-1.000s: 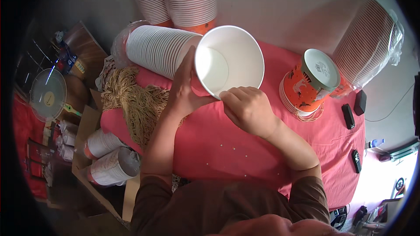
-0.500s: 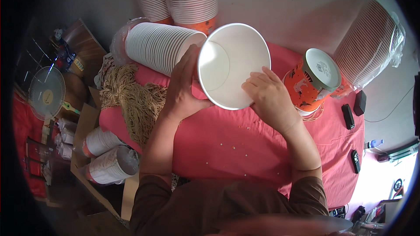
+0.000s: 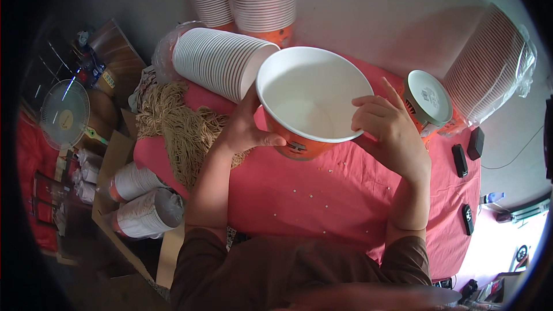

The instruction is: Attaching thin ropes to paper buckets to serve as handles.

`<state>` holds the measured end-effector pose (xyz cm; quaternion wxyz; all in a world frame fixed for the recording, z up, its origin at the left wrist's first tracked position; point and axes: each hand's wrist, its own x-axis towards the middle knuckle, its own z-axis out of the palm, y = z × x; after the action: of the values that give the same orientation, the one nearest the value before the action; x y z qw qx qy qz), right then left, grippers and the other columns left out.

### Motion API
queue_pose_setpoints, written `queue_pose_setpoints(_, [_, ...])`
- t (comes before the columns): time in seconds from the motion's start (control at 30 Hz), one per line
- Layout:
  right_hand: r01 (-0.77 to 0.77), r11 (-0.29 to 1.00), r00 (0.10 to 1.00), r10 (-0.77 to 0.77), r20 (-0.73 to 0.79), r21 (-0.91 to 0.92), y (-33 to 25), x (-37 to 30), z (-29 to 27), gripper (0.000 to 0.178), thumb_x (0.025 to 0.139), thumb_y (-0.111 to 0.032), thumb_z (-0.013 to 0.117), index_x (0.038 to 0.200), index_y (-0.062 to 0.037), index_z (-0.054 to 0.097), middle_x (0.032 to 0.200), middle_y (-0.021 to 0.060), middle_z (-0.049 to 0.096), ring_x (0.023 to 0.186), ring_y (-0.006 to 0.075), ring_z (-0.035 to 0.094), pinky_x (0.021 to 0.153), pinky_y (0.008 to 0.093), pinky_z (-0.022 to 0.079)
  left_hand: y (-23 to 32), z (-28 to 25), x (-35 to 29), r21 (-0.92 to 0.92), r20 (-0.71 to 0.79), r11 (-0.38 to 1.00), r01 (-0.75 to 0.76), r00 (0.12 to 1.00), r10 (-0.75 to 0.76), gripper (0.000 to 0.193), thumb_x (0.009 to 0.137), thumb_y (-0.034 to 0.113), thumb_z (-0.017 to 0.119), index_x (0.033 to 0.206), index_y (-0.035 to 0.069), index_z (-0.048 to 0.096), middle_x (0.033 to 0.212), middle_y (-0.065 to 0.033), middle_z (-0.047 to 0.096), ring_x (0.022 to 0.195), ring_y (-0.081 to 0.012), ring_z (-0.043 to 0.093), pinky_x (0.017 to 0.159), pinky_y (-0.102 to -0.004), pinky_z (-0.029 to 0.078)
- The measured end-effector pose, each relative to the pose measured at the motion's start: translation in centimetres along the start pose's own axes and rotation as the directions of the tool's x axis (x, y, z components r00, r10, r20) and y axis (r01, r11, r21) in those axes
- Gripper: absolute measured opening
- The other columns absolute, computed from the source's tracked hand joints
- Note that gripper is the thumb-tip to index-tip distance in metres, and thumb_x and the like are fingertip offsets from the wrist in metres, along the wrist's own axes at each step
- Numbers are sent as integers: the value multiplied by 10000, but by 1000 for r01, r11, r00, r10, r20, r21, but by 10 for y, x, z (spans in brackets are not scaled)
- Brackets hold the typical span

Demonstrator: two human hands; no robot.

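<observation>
A large orange paper bucket [image 3: 308,145] with a white inside is held up over the red cloth, its mouth tilted toward me. My left hand [image 3: 247,126] grips its left side, thumb across the printed outer wall. At the right rim is my right hand [image 3: 389,124], its fingers bent over the edge and one finger raised. Behind the bucket a nested stack of white-rimmed paper buckets [image 3: 222,60] lies on its side. A bundle of beige cords [image 3: 181,129] rests left of my left hand. Beyond my right hand, an upside-down bucket [image 3: 429,98] shows its pale base.
More bagged bucket stacks stand at the back [image 3: 262,0] and right [image 3: 489,66]. A cardboard box [image 3: 112,161] with wrapped stacks is at the lower left. Small dark objects [image 3: 459,161] lie along the right edge of the red cloth [image 3: 311,219], which has tiny pale bits on it.
The bucket has turned so its orange outer wall shows below the rim. My right hand has moved right along with the rim, its fingers more bent and one lifted.
</observation>
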<state>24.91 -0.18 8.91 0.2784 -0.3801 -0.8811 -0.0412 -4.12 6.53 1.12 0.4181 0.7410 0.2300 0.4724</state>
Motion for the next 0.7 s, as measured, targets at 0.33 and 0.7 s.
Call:
queue_pose_setpoints(0.33, [33, 995, 999, -35, 19, 92, -11, 5, 9, 203, 784, -116, 749, 830, -49, 562, 763, 84, 613, 823, 270, 652, 1123, 536, 372, -2, 25, 1, 510, -24, 833, -216, 964, 265, 1116, 694, 391, 891, 1537, 23, 257, 1579, -216, 283, 1459, -370, 306, 1170, -488, 299])
queue_pose_setpoints(0.7, [114, 991, 993, -112, -26, 67, -32, 11, 39, 217, 789, -143, 752, 833, -30, 572, 764, 88, 601, 783, 279, 645, 1049, 511, 458, 2, 58, 5, 452, -120, 892, -11, 990, 73, 1367, 565, 261, 961, 1549, 22, 44, 1509, -213, 339, 1420, -323, 364, 1139, -475, 369])
